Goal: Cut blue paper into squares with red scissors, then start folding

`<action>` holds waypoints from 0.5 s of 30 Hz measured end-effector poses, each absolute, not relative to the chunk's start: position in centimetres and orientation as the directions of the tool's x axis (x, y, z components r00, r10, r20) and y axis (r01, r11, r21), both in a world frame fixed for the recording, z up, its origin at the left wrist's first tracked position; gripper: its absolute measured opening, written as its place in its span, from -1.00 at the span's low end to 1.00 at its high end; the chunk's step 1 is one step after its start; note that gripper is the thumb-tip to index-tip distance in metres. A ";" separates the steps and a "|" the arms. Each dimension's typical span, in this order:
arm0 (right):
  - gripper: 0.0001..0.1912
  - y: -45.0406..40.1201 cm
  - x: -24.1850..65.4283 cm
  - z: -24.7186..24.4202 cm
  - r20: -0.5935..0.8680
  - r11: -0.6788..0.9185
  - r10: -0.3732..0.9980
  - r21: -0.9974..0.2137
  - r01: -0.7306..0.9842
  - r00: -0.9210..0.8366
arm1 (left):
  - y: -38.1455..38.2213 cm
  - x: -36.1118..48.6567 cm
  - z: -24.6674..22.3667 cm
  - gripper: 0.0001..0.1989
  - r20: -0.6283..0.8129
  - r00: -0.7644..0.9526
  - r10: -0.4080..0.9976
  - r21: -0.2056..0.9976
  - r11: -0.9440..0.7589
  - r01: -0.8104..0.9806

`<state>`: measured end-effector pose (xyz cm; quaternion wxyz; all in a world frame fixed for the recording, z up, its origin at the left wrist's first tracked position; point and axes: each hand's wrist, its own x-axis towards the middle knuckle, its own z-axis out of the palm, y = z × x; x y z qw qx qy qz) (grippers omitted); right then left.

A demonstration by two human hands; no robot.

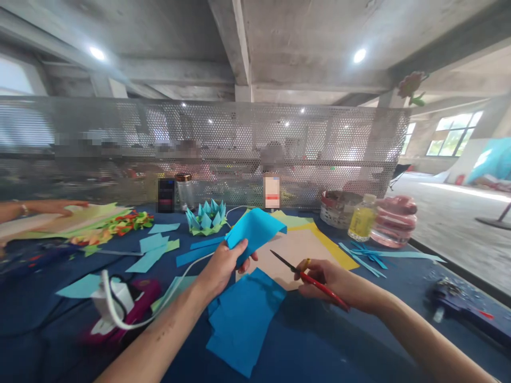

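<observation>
My left hand (pixel 225 263) is closed on a curved sheet of bright blue paper (pixel 255 231), thumb on top. In my right hand (pixel 325 279) is a pair of scissors (pixel 315 284) with red handles, the dark blades pointing up and left toward the blue paper without touching it. Below my left hand lies a stack of darker blue paper sheets (pixel 247 319). Beneath the scissors tips a pale sheet (pixel 295 250) rests over yellow paper (pixel 339 252). Blue paper strips (pixel 199 252) lie left of the held sheet.
A white charger (pixel 114 303) with a cable sits on the left. Behind are a folded-paper lotus (pixel 205 218), a glass bottle (pixel 184 191) and a phone (pixel 272 191). A yellow bottle (pixel 362 218) and pink jug (pixel 394 221) stand right. Another person's hand (pixel 51 207) rests far left.
</observation>
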<state>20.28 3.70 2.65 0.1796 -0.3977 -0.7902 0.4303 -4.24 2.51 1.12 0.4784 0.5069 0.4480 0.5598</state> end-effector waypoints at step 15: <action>-0.48 2.1 18.9 2.9 0.013 0.239 0.761 -0.935 0.261 -0.649 | 1.5 -3.4 0.8 -0.59 0.142 0.122 0.982 0.990 -0.138 -0.038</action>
